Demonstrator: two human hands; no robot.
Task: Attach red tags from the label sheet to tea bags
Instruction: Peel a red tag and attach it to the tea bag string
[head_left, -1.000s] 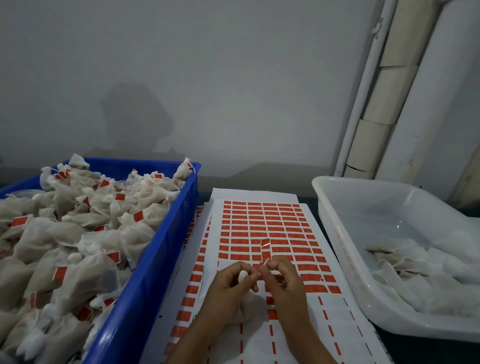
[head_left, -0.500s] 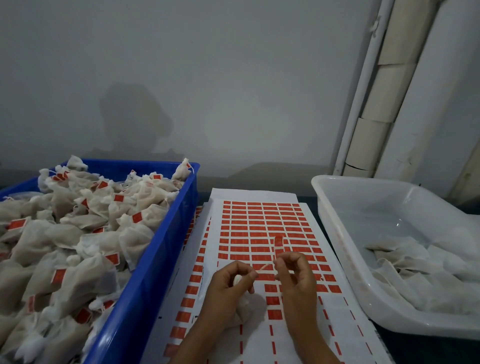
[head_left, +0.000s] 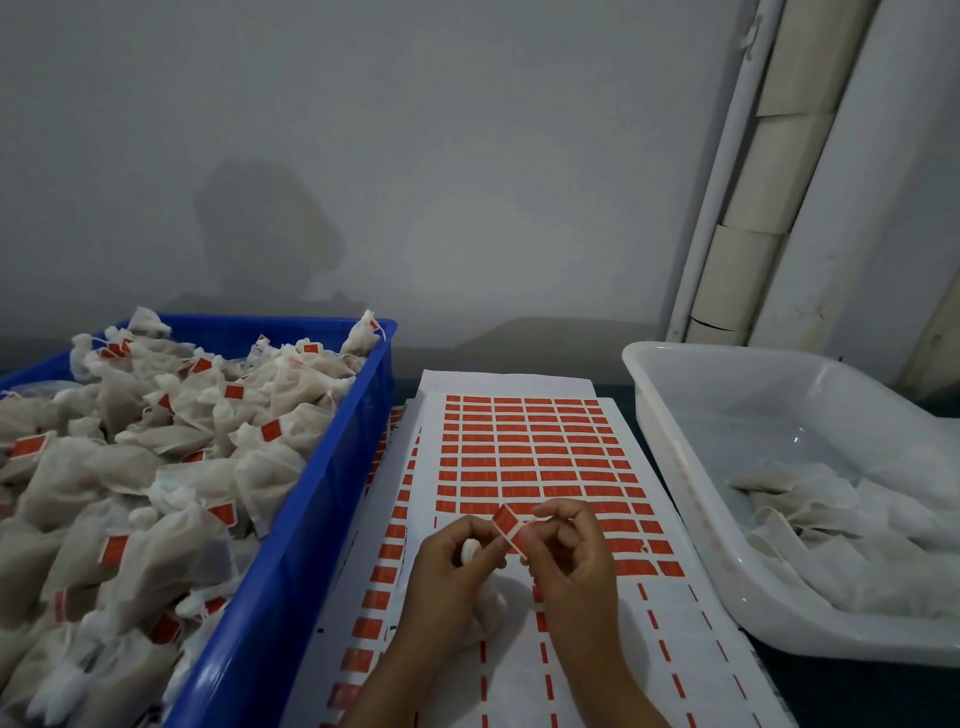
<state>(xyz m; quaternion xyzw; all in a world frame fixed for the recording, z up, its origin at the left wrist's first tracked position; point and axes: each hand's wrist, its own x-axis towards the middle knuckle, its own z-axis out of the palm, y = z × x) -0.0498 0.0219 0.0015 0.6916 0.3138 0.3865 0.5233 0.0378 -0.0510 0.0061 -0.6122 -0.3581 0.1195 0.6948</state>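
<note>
Nearest the camera, two hands meet over the lower half of the label sheet (head_left: 524, 467). The left hand (head_left: 452, 577) has its fingers curled round one white tea bag (head_left: 485, 605), whose gathered top shows between thumb and forefinger while the body bulges out below the palm. The right hand (head_left: 571, 561) pinches one red tag (head_left: 508, 524) between thumb and forefinger, its other fingers curled in; the tag is tilted, stands just above the left fingertips, and touches both hands. Whether the tag is already stuck to the bag's string cannot be told.

Under the hands the sheet is mostly peeled, with only thin red slivers left in four columns. Farther up it carries full rows of red labels, too many and too small to count surely. A second sheet (head_left: 387, 540) sticks out from under its left edge, showing one to two columns of red labels.

To the left stands one blue crate (head_left: 291, 545), heaped with tea bags (head_left: 156, 467) that bear red tags; well over a dozen tags are visible. To the right stands one white tub (head_left: 675, 467), holding a smaller, loose pile of untagged bags (head_left: 810, 514).

Beyond is a grey wall (head_left: 415, 156), with one white pipe (head_left: 717, 182) running up at the right.
</note>
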